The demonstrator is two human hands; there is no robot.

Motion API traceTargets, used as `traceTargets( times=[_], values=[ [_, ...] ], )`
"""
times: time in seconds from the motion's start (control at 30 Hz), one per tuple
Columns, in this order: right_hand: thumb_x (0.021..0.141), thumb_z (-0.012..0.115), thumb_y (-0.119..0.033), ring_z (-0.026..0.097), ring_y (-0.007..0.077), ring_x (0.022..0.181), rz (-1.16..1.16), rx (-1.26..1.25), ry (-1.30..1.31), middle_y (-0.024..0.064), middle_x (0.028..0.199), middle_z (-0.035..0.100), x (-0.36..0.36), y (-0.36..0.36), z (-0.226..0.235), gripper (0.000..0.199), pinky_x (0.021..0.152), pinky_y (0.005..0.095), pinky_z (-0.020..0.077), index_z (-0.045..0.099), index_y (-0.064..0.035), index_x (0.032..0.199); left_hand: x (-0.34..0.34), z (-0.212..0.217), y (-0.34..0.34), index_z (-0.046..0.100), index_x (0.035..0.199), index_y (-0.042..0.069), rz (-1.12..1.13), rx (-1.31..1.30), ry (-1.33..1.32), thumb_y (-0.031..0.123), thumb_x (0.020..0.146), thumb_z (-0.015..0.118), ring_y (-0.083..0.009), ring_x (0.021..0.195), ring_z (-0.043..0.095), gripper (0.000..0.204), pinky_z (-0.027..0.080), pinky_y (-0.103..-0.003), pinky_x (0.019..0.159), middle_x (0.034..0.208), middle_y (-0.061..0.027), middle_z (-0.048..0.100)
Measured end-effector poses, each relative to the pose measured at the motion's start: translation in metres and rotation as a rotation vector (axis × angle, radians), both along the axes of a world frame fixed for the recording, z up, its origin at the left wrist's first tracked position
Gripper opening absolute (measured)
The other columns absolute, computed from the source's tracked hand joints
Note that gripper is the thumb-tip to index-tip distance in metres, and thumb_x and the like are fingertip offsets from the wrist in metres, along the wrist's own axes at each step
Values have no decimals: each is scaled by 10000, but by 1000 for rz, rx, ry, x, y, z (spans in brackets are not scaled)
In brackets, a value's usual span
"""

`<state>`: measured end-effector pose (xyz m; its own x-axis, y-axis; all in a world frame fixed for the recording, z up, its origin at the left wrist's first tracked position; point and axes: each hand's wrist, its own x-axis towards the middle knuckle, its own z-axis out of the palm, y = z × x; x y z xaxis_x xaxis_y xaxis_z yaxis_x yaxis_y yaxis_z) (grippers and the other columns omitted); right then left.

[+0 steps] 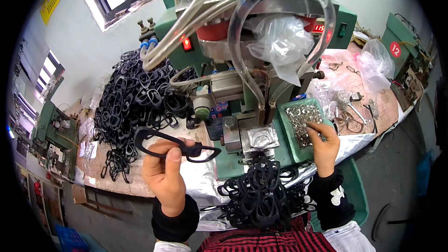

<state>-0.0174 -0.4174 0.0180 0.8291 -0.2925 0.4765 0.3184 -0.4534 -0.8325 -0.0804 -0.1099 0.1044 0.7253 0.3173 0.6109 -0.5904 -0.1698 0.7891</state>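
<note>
A black eyeglass frame (189,150) is held up by my left hand (163,172), with the thumb and fingers closed around it near the bridge. My right hand (323,148) reaches over a green tray (285,144) of small metal parts (301,116). Its thumb and forefinger are drawn together at the parts; whatever is between them is too small to make out. Between my hands stands a green machine with a metal fixture block (259,136) at its base. A heap of black eyeglass frames (256,193) lies close to my body, below the fixture.
A big pile of black frames (144,93) covers the bench on the left. Clear hoses (235,32) and a plastic bag (282,42) hang from the machine. On the right lie a wrench (360,113), loose glasses parts and plastic bags. A green basket (359,191) sits below the bench edge.
</note>
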Motion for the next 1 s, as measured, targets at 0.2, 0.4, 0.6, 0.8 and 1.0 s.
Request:
traceTargets(
  times=[0.2,0.4,0.6,0.8,1.0],
  values=[
    [727,705,30,642,205,800,149,53,-92,91,860,671,-6,26,27,140,743,299,498,678,-3,861,13,32,-35,575,978,-55,-157,20,-199,42,943,564,-215,862,657,104,529,-331,806,962,-183,672],
    [757,724,17,639,159,856,349,403,-31,80,930,663,-2,93,41,331,818,276,478,545,10,1035,19,18,-36,557,1038,-31,-91,37,-219,60,975,518,-239,898,659,118,551,-345,779,1001,-157,631],
    [763,702,57,626,140,933,490,492,42,76,950,665,0,92,54,498,891,270,450,457,29,1195,39,29,-36,581,996,-56,-104,-24,-186,32,941,585,-222,864,666,104,511,-318,822,949,-176,673],
    [782,617,73,596,177,975,639,688,318,125,1096,619,-18,77,102,627,923,313,443,385,58,1365,31,26,-36,614,999,-51,-233,-51,-181,16,924,607,-240,877,668,101,517,-338,807,965,-181,689],
    [838,603,4,598,200,1069,585,185,194,123,1158,635,0,48,65,530,972,344,445,485,13,1355,27,-19,-43,723,1033,78,-349,749,-420,76,738,716,-255,843,643,295,533,-427,863,1079,-52,704]
  ],
)
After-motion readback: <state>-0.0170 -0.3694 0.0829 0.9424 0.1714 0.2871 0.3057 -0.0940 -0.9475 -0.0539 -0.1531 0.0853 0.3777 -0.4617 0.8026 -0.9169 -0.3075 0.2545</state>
